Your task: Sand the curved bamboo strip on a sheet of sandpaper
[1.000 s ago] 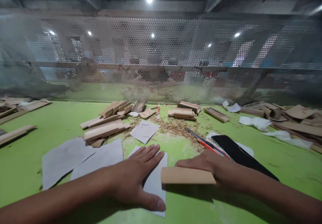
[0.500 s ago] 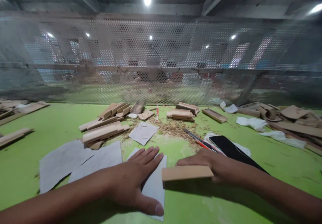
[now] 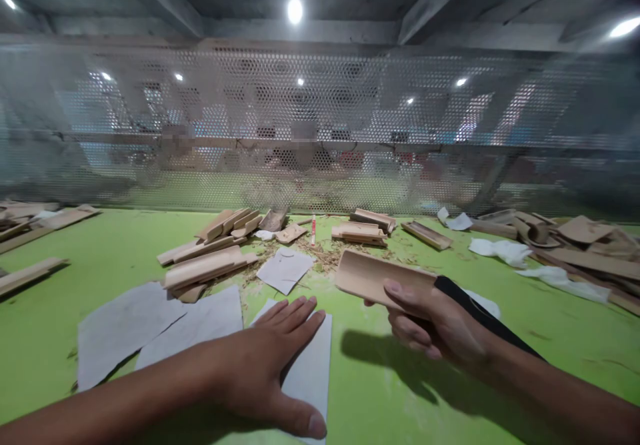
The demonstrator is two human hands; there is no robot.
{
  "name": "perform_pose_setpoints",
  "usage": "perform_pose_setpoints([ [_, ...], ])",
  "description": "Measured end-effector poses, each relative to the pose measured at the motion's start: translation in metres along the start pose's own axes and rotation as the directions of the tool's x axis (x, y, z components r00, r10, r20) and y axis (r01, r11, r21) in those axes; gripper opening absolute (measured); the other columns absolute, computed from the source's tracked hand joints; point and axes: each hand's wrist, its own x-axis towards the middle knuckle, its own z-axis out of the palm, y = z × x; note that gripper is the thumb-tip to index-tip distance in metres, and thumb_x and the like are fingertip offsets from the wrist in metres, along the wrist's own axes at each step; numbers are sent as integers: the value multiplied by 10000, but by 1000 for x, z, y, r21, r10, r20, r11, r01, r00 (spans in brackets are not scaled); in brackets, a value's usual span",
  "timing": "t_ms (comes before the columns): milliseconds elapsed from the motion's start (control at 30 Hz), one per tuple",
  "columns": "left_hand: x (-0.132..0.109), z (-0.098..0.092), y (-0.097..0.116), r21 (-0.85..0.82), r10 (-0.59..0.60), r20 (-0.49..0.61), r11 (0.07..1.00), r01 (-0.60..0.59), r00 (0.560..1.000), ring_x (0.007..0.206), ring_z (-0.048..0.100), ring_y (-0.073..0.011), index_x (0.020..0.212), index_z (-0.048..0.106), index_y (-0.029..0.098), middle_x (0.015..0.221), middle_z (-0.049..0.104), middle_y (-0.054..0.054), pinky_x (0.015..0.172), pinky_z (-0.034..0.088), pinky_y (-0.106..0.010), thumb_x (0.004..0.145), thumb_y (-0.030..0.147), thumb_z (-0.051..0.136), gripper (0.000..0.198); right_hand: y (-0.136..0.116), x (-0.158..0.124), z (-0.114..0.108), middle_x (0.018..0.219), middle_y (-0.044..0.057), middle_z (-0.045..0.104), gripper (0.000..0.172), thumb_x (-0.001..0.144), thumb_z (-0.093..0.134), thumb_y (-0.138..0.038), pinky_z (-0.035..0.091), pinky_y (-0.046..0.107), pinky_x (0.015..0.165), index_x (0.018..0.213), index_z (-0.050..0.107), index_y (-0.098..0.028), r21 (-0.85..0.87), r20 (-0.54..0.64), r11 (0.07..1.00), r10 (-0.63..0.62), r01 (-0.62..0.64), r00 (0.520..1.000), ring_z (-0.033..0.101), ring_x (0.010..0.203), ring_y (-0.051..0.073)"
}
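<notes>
nearest you, your left hand (image 3: 260, 371) lies flat and spread on a grey abrasive sheet (image 3: 313, 365), pinning it to the green worktop (image 3: 100, 258) with nothing gripped. just right of it, your right hand (image 3: 435, 321) is clasped around one end of a curved wood piece (image 3: 370, 277), held up off the worktop and tilted so its hollow side faces you. a dark flat slab (image 3: 480, 311) lies behind that wrist.

farther out lie two more grey sheets (image 3: 130, 328) and a smaller one (image 3: 285, 268), then a stack of similar wood pieces (image 3: 210, 265), loose shavings (image 3: 325, 255), a red-and-white pen (image 3: 313, 228) and another stack (image 3: 360, 231). white rags (image 3: 500, 250) and scrap sit to the right, and a perforated screen (image 3: 320, 131) closes off the back.

as for progress, i judge you're mid-run: one piece is in hand and off the sheet, and many like it wait in the stacks — which of those are already worked, i cannot tell.

against the earlier frames, the piece lay flat on the worktop just beside the sheet with your right hand pressed over it; now it is raised and turned. your left hand has kept its place, and the red-handled tools are hidden behind the piece.
</notes>
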Motion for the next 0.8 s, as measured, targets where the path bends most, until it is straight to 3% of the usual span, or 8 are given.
perform_pose_setpoints([
  [133,1,2,-1,-10,13,-21,1000,-13,1000,1542,-31,-433,1678,83,198,1686,-76,-131,1238,79,-623,773,884,647,1268,-1,-4,4,417,-89,338,613,862,610,-756,165,238,380,590,475,-223,124,62,992,26,-34,998,241,344,79],
  [333,2,5,-2,11,23,-44,1000,-23,999,1547,-14,-429,1676,92,184,1694,-53,-138,1240,95,-621,811,844,648,1221,1,-7,9,407,-75,367,647,889,633,-711,208,208,370,541,459,-194,204,118,977,36,-60,992,296,321,50],
  [533,5,12,0,-16,-2,-107,1000,0,994,1558,-2,-427,1678,97,152,1701,-44,-164,1246,98,-618,823,862,614,1226,4,-7,8,430,-89,408,530,909,624,-679,220,197,360,912,692,-153,267,120,960,50,-80,992,305,323,64],
  [600,8,15,1,-48,22,-171,998,-31,985,1564,2,-422,1680,88,144,1707,-37,-171,1252,86,-610,824,878,594,1236,3,-7,9,445,-79,435,561,909,601,-707,214,202,363,932,694,-154,249,87,965,66,-86,994,318,337,70],
  [700,11,13,0,-94,14,-284,995,-42,959,1574,31,-415,1681,100,159,1725,24,-169,1256,96,-613,845,864,585,1197,4,-3,8,461,-59,448,639,904,540,-776,211,220,387,765,654,-164,133,-28,990,55,-51,998,297,360,64],
  [800,11,6,-5,-97,-50,-283,995,23,958,1571,90,-426,1669,173,165,1724,129,-185,1246,164,-622,835,806,657,1158,11,5,2,487,-29,465,671,920,518,-777,255,247,439,610,565,-183,-92,-127,995,-44,32,991,346,418,81],
])
